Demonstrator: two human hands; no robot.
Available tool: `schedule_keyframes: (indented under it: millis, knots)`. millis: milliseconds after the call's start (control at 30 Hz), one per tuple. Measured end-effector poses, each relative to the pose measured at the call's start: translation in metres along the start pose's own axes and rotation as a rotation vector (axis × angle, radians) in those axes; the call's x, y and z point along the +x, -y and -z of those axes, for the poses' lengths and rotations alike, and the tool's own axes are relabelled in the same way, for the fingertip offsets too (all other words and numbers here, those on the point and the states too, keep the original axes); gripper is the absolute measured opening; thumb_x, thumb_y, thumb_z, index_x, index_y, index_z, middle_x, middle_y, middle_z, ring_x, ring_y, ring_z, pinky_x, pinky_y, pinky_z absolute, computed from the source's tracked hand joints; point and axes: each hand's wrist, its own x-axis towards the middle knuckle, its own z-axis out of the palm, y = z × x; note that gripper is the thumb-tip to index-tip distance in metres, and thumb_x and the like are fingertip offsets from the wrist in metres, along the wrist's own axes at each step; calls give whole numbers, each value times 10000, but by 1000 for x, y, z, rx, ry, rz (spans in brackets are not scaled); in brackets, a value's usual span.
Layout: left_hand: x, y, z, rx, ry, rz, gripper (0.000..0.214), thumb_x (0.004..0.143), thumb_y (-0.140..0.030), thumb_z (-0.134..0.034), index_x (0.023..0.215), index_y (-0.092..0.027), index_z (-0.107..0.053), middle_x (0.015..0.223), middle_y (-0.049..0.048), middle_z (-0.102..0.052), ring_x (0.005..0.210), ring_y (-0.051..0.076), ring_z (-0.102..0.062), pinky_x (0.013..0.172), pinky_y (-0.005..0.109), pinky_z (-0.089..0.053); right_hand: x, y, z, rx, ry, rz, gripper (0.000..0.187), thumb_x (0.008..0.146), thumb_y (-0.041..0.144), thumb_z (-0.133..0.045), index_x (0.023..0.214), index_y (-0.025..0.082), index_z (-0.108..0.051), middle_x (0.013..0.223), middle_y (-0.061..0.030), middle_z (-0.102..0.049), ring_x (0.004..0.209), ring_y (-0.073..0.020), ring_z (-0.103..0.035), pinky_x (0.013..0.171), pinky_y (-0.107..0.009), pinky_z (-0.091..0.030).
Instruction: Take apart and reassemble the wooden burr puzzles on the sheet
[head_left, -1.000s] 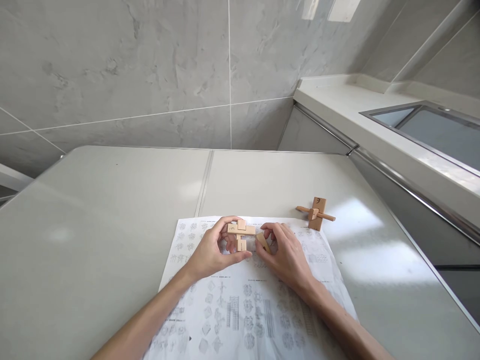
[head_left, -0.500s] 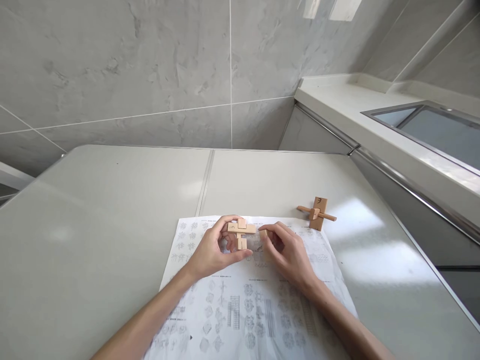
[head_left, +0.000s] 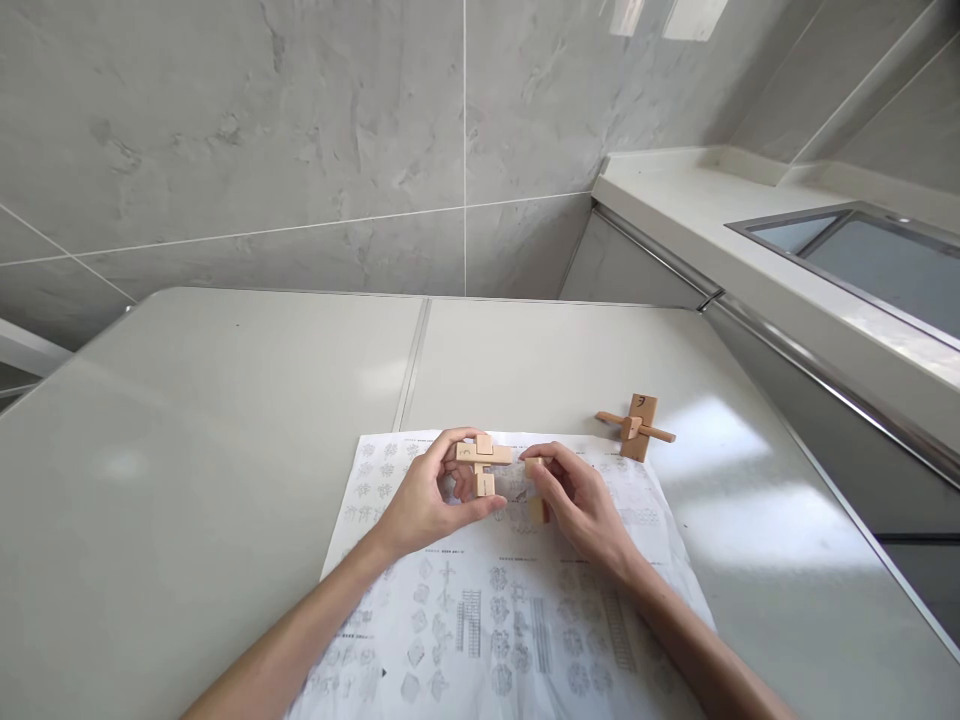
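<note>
Between the thumb and fingers of my left hand [head_left: 429,497] sits a partly joined wooden puzzle [head_left: 495,456], made of a few light interlocking pieces, one with a dark mark on its face. My right hand [head_left: 576,496], a short gap to the right, pinches a separate notched wooden puzzle piece [head_left: 538,509]; its upper part is partly covered by the fingers. Both hands are above a printed instruction sheet [head_left: 442,680] covered in small diagrams.
Beyond the sheet's upper right corner, a darker wooden puzzle assembly [head_left: 637,428] of crossed pieces lies on the pale table [head_left: 225,430]. A tiled wall [head_left: 300,130] rises behind the table, and a white counter [head_left: 675,200] stands to the right.
The piece in my right hand has turned, so more of it shows below the fingers. My left hand and its puzzle have stayed nearly still.
</note>
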Motion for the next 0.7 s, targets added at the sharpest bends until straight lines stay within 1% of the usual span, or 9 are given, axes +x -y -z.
schedule_keyframes:
  millis: [100,167,233,333,400,500,600,700]
  knots:
    - [0,-1,0,2,0,-5,616,821,-393,-910,1324,-262,-579,853,-32,-570,772,152,-580,732,279,-511,0,0,-1,79,26,17,248,1090,459,-567,1077,225,-649,784,14,-582,682,-165,-550,613,-283,-448]
    - [0,-2,-1,7,-6,-9,603,825,-390,-906,1315,-259,-581,862,-25,-579,779,157,-585,726,278,-513,-1,-1,-2,65,28,54,239,1087,454,-580,1070,223,-644,834,-6,-620,723,-172,-585,638,-286,-472]
    - [0,-2,-1,14,-11,-14,623,822,-394,-910,1329,-257,-575,854,-24,-581,783,164,-592,729,284,-518,-1,-2,-3,23,21,90,226,1085,444,-587,1072,226,-645,855,-18,-645,739,-178,-604,639,-286,-483]
    - [0,0,-1,47,-22,-24,658,817,-405,-916,1355,-261,-566,783,-48,-543,748,165,-575,738,296,-521,-3,-5,-4,-71,-8,148,181,1070,408,-618,1099,232,-645,842,-16,-668,713,-174,-615,619,-280,-497]
    - [-1,1,-1,80,-28,-26,660,818,-418,-915,1358,-268,-565,768,-56,-530,718,159,-555,729,298,-520,-5,-7,-5,-151,-45,192,151,1057,375,-635,1115,236,-645,821,-9,-665,684,-168,-616,578,-267,-491]
    - [-1,2,-2,121,-30,-26,673,814,-447,-913,1361,-273,-561,807,-43,-559,696,152,-535,710,300,-522,-6,-8,-5,-248,-99,256,130,1055,345,-632,1131,239,-643,813,-8,-662,662,-165,-626,506,-248,-464]
    - [-2,3,-3,148,-25,-37,672,821,-465,-901,1364,-273,-555,813,-40,-566,675,146,-517,684,296,-519,-7,-7,-6,-297,-116,323,118,1062,325,-626,1144,241,-635,811,-3,-663,642,-157,-633,503,-245,-478]
    - [-2,5,-5,151,-10,-54,661,833,-467,-889,1370,-283,-551,780,-53,-537,644,138,-496,629,278,-498,-7,-5,-8,-328,-136,379,101,1064,313,-632,1136,241,-634,814,0,-664,620,-149,-639,493,-244,-482]
